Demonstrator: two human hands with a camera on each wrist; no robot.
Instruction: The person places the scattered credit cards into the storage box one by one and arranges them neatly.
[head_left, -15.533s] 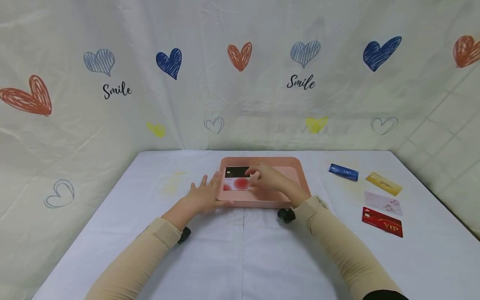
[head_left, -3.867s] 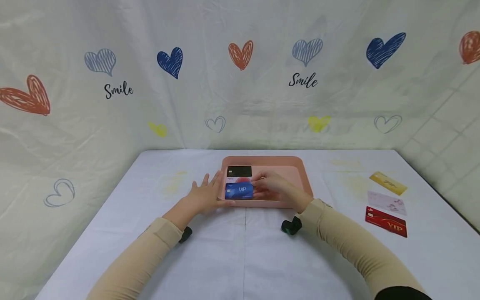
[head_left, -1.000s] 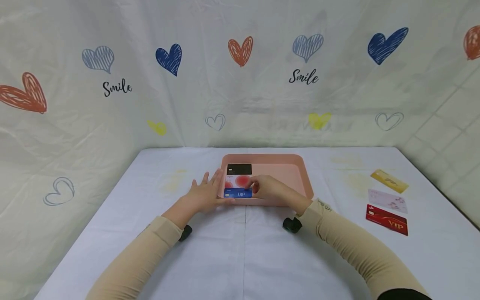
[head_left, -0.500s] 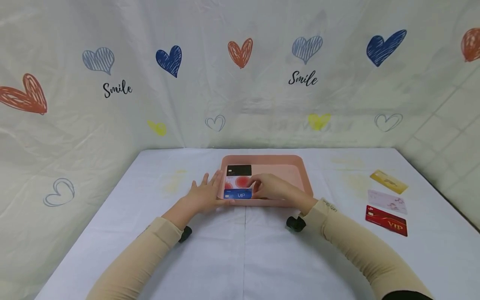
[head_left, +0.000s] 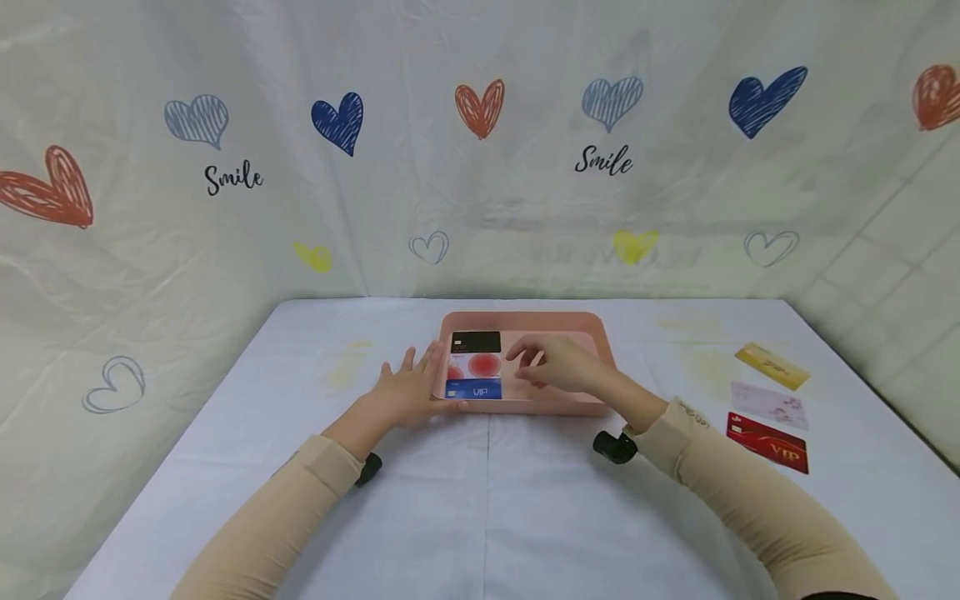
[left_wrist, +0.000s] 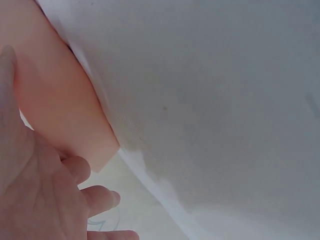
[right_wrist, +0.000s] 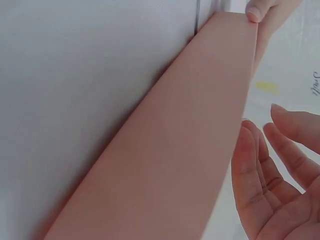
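Note:
A pink tray (head_left: 525, 407) holds three overlapping cards at its left side: a black card (head_left: 476, 340) at the back, a white card with red circles (head_left: 483, 364) in the middle, and a blue VIP card (head_left: 472, 389) in front. My left hand (head_left: 405, 392) rests on the tray's left rim with fingers spread, its thumb at the front corner. Over the tray, just right of the cards, hovers my right hand (head_left: 562, 364), fingers loosely bent and holding nothing. Both wrist views show the tray's outer wall (right_wrist: 165, 135) beside the hands, while the cards are hidden there.
On the right of the white-covered table lie a gold card (head_left: 772, 366), a pale pink flowered card (head_left: 768, 405) and a red VIP card (head_left: 767, 442), one in front of another. A curtain (head_left: 540, 192) printed with hearts hangs behind the table.
The blue card has gone from the table's right side into the tray, then slid forward, baring more of the red-circled card. My right hand has let go and moved right; my left stays put.

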